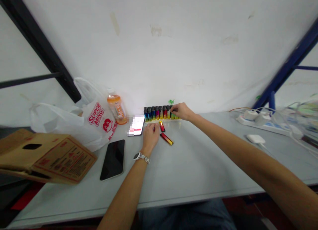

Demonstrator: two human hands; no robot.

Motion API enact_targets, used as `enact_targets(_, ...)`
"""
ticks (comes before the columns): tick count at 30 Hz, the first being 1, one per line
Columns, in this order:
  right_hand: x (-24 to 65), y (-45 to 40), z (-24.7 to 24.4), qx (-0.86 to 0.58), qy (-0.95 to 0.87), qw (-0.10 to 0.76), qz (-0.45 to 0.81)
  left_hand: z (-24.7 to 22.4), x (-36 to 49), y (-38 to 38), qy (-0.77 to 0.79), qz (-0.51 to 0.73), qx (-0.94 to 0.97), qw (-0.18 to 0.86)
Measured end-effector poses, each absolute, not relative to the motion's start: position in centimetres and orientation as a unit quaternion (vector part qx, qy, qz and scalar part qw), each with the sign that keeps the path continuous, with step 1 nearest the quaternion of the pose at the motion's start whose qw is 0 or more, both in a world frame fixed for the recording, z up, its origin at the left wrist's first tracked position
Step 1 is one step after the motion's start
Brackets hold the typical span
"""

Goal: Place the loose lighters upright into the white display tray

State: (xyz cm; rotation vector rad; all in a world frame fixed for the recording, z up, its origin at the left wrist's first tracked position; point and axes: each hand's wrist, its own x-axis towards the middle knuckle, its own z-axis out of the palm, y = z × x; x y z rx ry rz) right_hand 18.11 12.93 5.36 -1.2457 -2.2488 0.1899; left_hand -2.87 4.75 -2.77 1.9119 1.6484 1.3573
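Observation:
A row of multicoloured lighters (157,112) with black tops stands upright in a tray against the wall. My right hand (182,111) is at the row's right end, fingers pinched around the top of a lighter there, and it hides part of that end. In front of the row, my left hand (150,133) is low over the table with its fingers curled together; what they hold, if anything, is hidden. Just right of it lie two loose red and yellow lighters, a nearer one (166,139) and a farther one (162,126). A metal watch (141,157) circles my left wrist.
A lit phone (136,125) lies left of the row, with a dark-screened device (113,159) nearer me. Farther left are an orange drink bottle (117,108), a white plastic bag (95,124) and a cardboard box (49,157). A power strip (269,126) and charger (255,139) lie right.

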Motion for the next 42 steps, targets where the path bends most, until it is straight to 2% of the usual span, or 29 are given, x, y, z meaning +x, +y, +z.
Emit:
enact_targets(4,18.2,13.1,4.3,-0.466,-0.845,0.259,0.041,-2.4,-3.0,4.9,0.585,0.503,0.592,0.233)
enact_targets(11,17.8,11.6,2.5,-0.484,-0.820,0.303,-0.038,-3.0,-3.6,5.5,0.570,0.536,0.514,0.352)
enact_targets(17,16.9,10.1,2.6,-0.513,-0.818,0.257,-0.048,-3.9,-3.1,5.8,0.520,0.546,0.508,0.417)
enact_targets(22,15.6,7.3,2.2,-0.504,-0.811,0.292,-0.049,-3.7,-2.3,5.4,0.489,0.560,0.492,0.452)
enact_targets(24,14.9,6.0,1.7,-0.506,-0.821,0.264,-0.013,-3.5,-1.9,5.4,0.481,0.568,0.476,0.469)
enact_targets(28,14.0,4.6,0.6,-0.499,-0.849,0.143,0.097,-3.1,-1.4,5.4,0.477,0.575,0.441,0.497)
enact_targets(31,14.1,4.7,0.2,-0.503,-0.846,0.109,0.138,-3.0,-1.3,5.5,0.494,0.564,0.461,0.475)
enact_targets(34,15.0,4.8,0.0,-0.500,-0.834,0.165,0.166,-2.8,-1.6,5.4,0.515,0.551,0.490,0.438)
enact_targets(38,15.8,4.3,-0.5,-0.475,-0.767,0.344,0.259,-2.7,-2.0,5.2,0.518,0.571,0.488,0.410)
enact_targets(40,15.5,3.8,-0.8,-0.458,-0.696,0.439,0.338,-2.8,-2.2,5.1,0.513,0.578,0.495,0.397)
enact_targets(42,15.0,3.3,-1.1,-0.428,-0.607,0.495,0.451,-2.7,-2.3,5.0,0.511,0.579,0.511,0.377)
